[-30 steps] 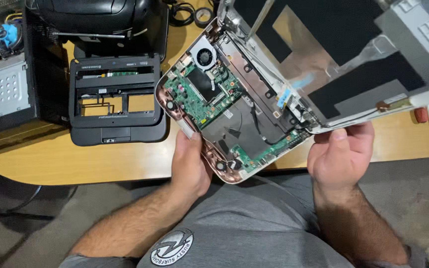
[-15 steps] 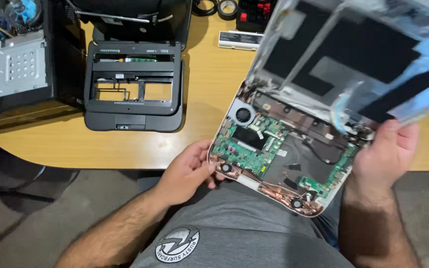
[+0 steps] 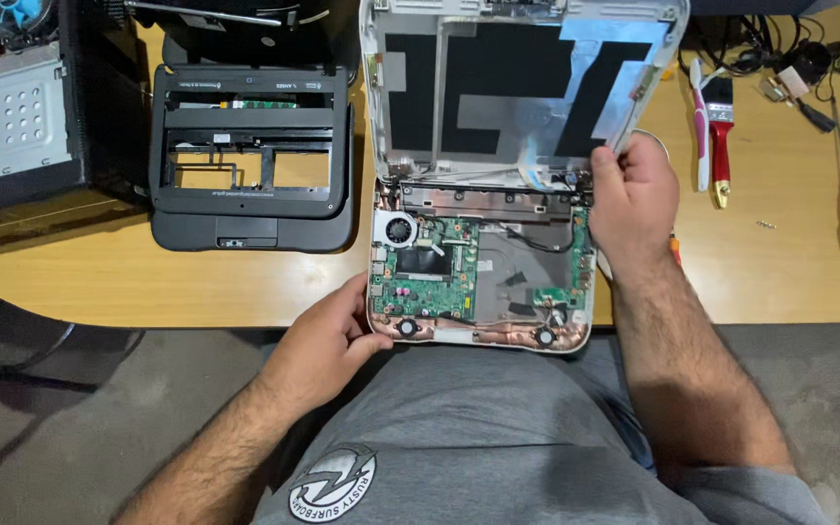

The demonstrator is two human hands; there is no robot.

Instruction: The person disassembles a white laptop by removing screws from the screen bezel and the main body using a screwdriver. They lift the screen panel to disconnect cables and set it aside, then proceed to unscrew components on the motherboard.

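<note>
At table edge, hands on opened laptop.

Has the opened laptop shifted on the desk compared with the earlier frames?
Yes. The opened laptop has turned from a diagonal tilt to sit square to the desk edge, lying straight beside the black bezel frame.

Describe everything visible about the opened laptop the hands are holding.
The opened laptop lies flat at the near edge of the wooden table, its pale base shell exposed: a green circuit board, a small round fan, copper-coloured trim along the front and dark cables by the hinge. The lid panel is folded back, its inside silvery with black patches. The left hand grips the front left corner; the right hand holds the right hinge edge.
</note>
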